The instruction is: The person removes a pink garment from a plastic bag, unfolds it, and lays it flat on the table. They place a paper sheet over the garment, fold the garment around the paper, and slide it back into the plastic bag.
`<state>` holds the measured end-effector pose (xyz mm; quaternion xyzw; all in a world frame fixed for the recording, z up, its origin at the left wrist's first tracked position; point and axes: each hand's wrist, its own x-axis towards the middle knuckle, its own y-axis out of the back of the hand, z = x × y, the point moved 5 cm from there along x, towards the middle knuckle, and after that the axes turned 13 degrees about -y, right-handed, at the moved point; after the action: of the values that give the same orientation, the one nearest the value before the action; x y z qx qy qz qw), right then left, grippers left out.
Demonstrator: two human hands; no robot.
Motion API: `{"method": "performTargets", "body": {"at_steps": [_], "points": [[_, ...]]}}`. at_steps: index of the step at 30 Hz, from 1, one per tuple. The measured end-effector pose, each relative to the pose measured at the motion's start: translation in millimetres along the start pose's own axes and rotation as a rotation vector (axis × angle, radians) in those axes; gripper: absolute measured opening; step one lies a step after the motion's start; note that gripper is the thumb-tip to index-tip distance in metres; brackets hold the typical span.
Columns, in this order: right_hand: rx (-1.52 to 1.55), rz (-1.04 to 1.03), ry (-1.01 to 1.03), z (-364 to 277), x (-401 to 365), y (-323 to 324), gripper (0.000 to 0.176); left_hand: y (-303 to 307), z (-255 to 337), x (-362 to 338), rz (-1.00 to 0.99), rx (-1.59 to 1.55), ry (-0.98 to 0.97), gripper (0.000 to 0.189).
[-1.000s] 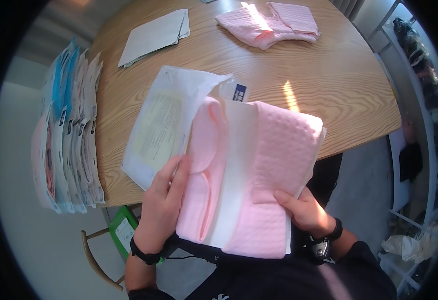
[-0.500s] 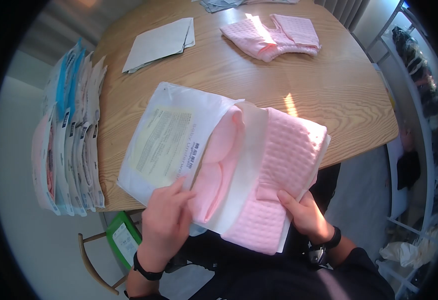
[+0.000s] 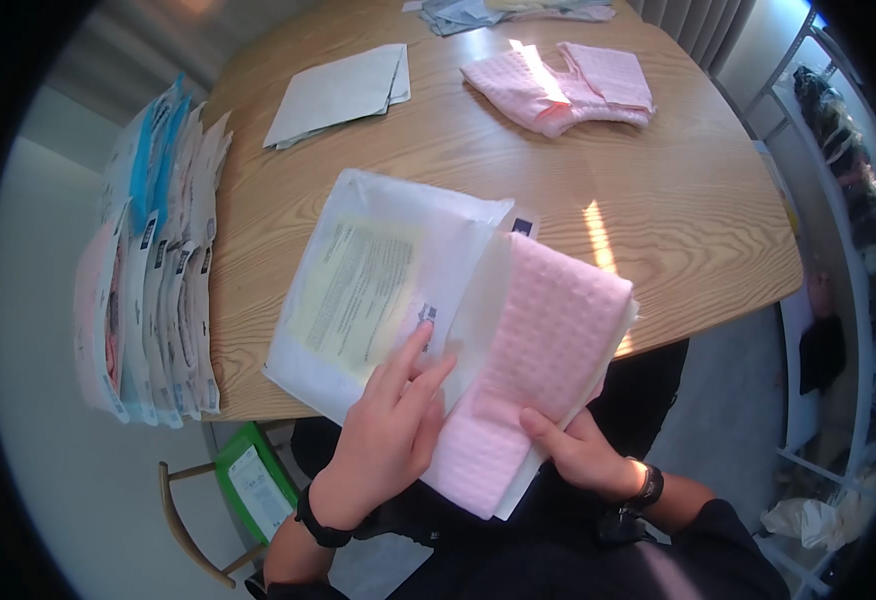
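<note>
A white translucent packaging bag (image 3: 303, 290) with a yellowish printed panel lies tilted at the table's front edge. Partly inside its mouth is a folded pink quilted garment (image 3: 563, 310) backed by a pale card (image 3: 528, 480). My right hand (image 3: 588, 455) grips the garment and card at their lower right edge, thumb on top. Fingers outstretched, my left hand (image 3: 383, 430) lies over the lower part of the bag near its opening. Whether its fingertips press on the plastic is hard to see.
Several filled garment bags (image 3: 163, 280) stand upright at the left table edge. White sheets (image 3: 343, 90) and another pink garment (image 3: 568, 90) lie farther back on the wooden table (image 3: 718, 240). A chair (image 3: 173, 510) with a green packet stands lower left; shelving (image 3: 858, 300) is at right.
The pink garment and card have gone deeper into the bag, so less shows outside it. My left hand has moved right along the bag's opening; my right hand has shifted slightly left.
</note>
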<state>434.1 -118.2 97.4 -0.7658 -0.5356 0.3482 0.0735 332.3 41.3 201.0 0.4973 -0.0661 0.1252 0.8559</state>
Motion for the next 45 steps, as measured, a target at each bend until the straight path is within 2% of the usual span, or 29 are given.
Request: {"method": "performTargets", "body": {"at_steps": [2, 6, 12, 16, 19, 20, 21, 26, 31, 37, 39, 40, 42, 43, 45], "points": [[0.023, 0.000, -0.005, 4, 5, -2, 0.048, -4, -1, 6, -0.067, 0.083, -0.064, 0.057], [0.085, 0.014, -0.035, 0, 10, -5, 0.046, -3, 9, 11, -0.060, 0.100, -0.052, 0.056], [0.089, 0.024, 0.021, -10, 15, -14, 0.046, -10, 23, 11, -0.043, 0.165, -0.208, 0.052], [0.074, 0.047, 0.021, -16, 16, -13, 0.047, -6, 16, 10, -0.001, 0.208, -0.224, 0.048], [0.050, 0.038, -0.003, -11, 21, -5, 0.047, -3, 0, 3, 0.128, 0.206, -0.116, 0.042], [0.035, 0.012, -0.027, -8, 22, -2, 0.047, -6, -5, 2, 0.109, 0.188, -0.118, 0.042], [0.064, 0.022, 0.052, -12, 24, -3, 0.047, -6, -12, 1, 0.144, 0.256, -0.109, 0.040], [0.046, -0.060, 0.013, -19, 21, -2, 0.048, -4, -23, 0, 0.245, 0.452, -0.109, 0.028], [-0.148, -0.030, 0.070, -35, 7, 9, 0.045, 6, -29, 2, 0.315, 0.517, -0.074, 0.027], [-0.180, 0.013, 0.052, -42, -13, 25, 0.050, 9, -28, 0, 0.318, 0.519, -0.090, 0.037], [-0.213, 0.066, 0.072, -41, -13, 29, 0.051, 5, -23, 2, 0.306, 0.260, -0.124, 0.049], [-0.215, 0.065, 0.074, -39, -12, 30, 0.051, 5, -19, 2, 0.309, 0.262, -0.125, 0.049], [-0.111, 0.086, 0.059, -33, -9, 35, 0.052, -3, -15, -1, 0.187, 0.110, -0.072, 0.059], [-0.112, 0.084, 0.061, -30, -7, 35, 0.052, -4, -14, -2, 0.173, 0.123, -0.048, 0.048], [-0.046, 0.072, 0.088, -26, -4, 36, 0.053, -4, -15, -7, 0.139, 0.124, -0.053, 0.041]]}}
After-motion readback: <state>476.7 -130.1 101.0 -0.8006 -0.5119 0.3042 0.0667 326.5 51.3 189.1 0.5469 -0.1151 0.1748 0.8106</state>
